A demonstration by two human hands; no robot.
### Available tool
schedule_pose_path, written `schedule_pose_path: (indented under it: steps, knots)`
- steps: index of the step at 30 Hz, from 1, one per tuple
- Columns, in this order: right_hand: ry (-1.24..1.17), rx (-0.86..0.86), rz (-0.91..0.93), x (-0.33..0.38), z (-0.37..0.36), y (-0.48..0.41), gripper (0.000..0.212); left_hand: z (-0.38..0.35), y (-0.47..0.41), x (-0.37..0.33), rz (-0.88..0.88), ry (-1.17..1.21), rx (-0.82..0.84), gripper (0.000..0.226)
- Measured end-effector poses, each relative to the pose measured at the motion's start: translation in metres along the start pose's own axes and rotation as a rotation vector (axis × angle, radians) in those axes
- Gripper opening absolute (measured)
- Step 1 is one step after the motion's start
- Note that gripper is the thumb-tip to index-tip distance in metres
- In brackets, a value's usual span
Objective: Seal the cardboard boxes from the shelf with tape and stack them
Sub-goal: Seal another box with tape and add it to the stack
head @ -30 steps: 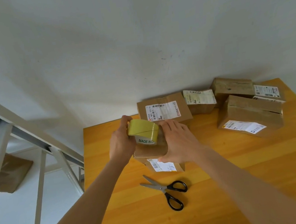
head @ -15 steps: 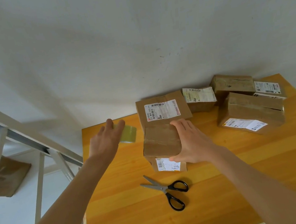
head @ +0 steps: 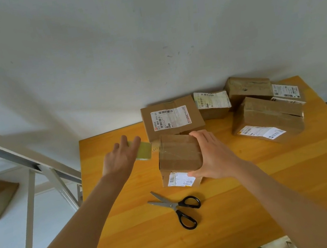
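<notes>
A small cardboard box with tape across its top stands on the yellow wooden table. My right hand grips its right side, fingers over the top edge and thumb at the front by a white label. Just left of the box, my left hand holds the yellow-green tape roll. A short strand of tape runs from the roll to the box's upper left edge. My thumb on the roll is hidden.
Black-handled scissors lie open in front of the box. Several labelled cardboard boxes stand at the back: one right behind, another beside it, a stack at the right. A metal shelf frame stands left of the table.
My left hand lifted the tape roll off the box top and carried it out to the left, drawing tape along. My right hand slid to the box's right side.
</notes>
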State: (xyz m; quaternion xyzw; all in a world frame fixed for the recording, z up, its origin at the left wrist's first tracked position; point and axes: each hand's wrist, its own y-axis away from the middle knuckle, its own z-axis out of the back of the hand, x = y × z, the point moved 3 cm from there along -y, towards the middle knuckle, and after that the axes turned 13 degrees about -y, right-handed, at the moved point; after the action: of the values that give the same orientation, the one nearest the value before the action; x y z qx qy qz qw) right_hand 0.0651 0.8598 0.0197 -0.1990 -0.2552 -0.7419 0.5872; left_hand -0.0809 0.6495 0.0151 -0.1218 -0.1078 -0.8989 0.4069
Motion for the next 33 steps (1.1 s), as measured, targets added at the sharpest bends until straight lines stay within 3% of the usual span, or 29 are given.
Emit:
schedule_pose_path:
  steps: [12, 20, 24, 33]
  knots:
    - [0.036, 0.036, -0.043, 0.0, 0.0, 0.001, 0.112, -0.016, -0.01, -0.018, 0.005, 0.015, 0.059, 0.074]
    - [0.262, 0.139, -0.045, 0.059, -0.016, -0.02, 0.142, -0.024, -0.001, -0.013, 0.024, 0.039, 0.068, 0.069]
    - [0.337, 0.201, 0.012, 0.094, -0.028, -0.036, 0.136, -0.02, 0.002, -0.018, 0.015, 0.052, 0.055, 0.072]
    - [0.528, 0.253, -0.042, 0.117, -0.032, -0.041, 0.11, -0.014, 0.011, -0.007, 0.014, 0.11, 0.024, 0.078]
